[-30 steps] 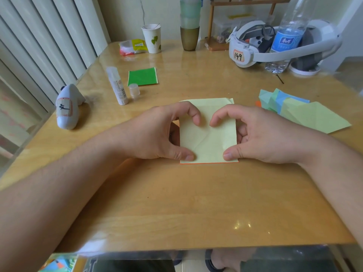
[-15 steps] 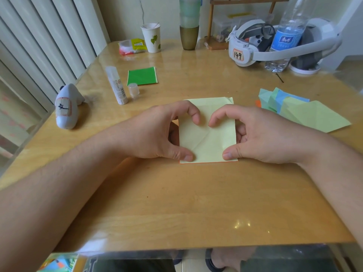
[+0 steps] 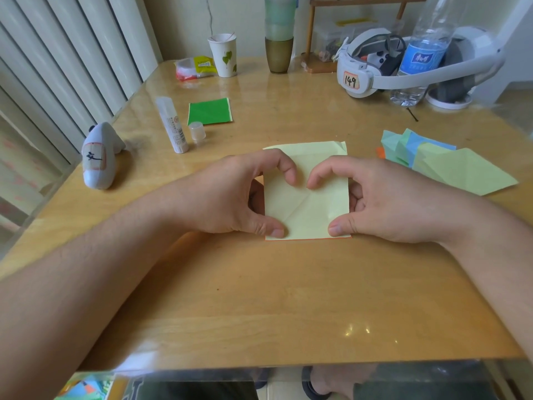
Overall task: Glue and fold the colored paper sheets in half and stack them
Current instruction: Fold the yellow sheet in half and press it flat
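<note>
Now the left hand and the right hand press curled fingers and thumbs on the yellow paper, lying flat mid-table. Nothing has really moved since before. Nearby on the wooden table lie a glue stick and folded papers.

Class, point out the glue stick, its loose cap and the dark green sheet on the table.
glue stick (image 3: pixel 172 125): head view, middle of its labelled tube.
cap (image 3: pixel 197 130): head view, its side wall.
dark green sheet (image 3: pixel 209 111): head view, centre of the sheet.
</note>
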